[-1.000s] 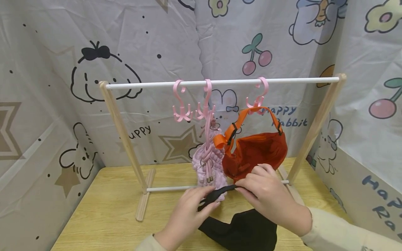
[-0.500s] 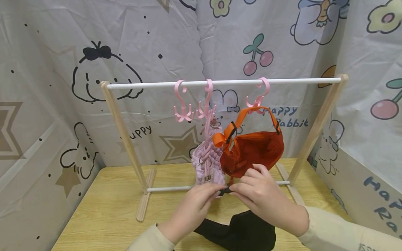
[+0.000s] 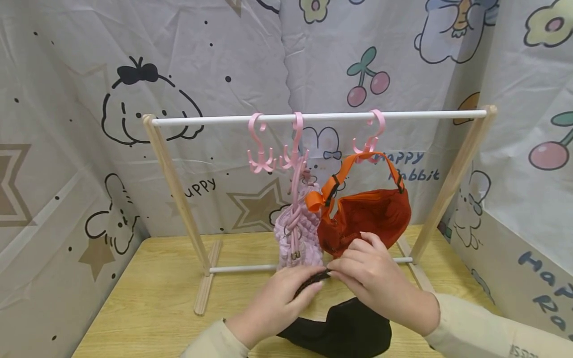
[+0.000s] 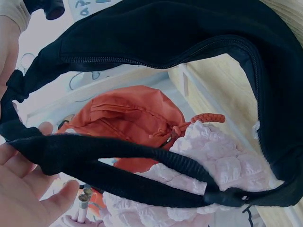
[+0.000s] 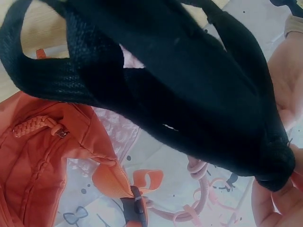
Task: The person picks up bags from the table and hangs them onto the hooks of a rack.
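Note:
A black zippered shoulder bag (image 3: 349, 328) hangs low over the table in the head view. My left hand (image 3: 277, 298) pinches its black webbing strap (image 3: 312, 282) between thumb and fingers. Close beside it, my right hand (image 3: 373, 278) pinches the same strap, fingertips almost meeting those of the left. The left wrist view shows the bag's long zipper (image 4: 109, 60) and a doubled length of strap (image 4: 137, 182). Behind the hands an orange-red bag (image 3: 376, 214) hangs by its strap from a pink hook (image 3: 367, 144); the right fingers overlap its lower edge.
A quilted pink bag (image 3: 311, 238) hangs from the middle pink hook (image 3: 296, 144). To its left is a pink hook (image 3: 261, 159) with nothing on it. The white rail (image 3: 201, 122) rests on wooden legs (image 3: 179, 194) standing on the table (image 3: 143, 293). Printed cloth surrounds it.
My left hand has moved right toward the right hand, shortening the strap stretch between them. Its thumb has since spread slightly from the fingers. The orange bag has swayed a little.

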`<state>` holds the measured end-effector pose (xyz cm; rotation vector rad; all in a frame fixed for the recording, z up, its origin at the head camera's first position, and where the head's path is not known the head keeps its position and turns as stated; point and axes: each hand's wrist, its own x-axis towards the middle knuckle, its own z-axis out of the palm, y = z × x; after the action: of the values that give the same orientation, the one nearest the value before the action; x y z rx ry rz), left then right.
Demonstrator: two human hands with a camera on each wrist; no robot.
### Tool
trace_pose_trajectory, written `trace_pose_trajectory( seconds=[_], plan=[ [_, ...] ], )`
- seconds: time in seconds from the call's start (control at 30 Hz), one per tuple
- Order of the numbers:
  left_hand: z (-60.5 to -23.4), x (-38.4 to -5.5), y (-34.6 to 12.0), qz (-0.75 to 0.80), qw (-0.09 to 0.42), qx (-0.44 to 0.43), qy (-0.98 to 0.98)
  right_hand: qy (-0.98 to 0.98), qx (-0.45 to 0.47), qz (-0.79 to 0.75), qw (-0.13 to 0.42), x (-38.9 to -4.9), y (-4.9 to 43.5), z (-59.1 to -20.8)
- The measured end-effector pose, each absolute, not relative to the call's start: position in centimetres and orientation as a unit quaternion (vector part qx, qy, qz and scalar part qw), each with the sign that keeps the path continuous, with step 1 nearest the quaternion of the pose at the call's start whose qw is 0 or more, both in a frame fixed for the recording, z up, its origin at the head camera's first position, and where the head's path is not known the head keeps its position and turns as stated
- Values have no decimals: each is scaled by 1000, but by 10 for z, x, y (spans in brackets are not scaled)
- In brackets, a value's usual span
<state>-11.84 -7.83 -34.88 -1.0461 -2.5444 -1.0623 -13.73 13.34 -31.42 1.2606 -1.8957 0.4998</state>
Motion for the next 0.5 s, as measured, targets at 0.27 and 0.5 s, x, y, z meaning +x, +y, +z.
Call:
trace_pose_trajectory(
  seconds=[0.27, 0.5],
  plan=[
    [-356, -120, -75, -318, 216, -388, -837, -757, 494, 194, 381, -135, 132, -311],
    [-355, -123, -86, -319, 253, -401, -820, -755, 499, 178, 387, -135, 130, -311]
  ],
)
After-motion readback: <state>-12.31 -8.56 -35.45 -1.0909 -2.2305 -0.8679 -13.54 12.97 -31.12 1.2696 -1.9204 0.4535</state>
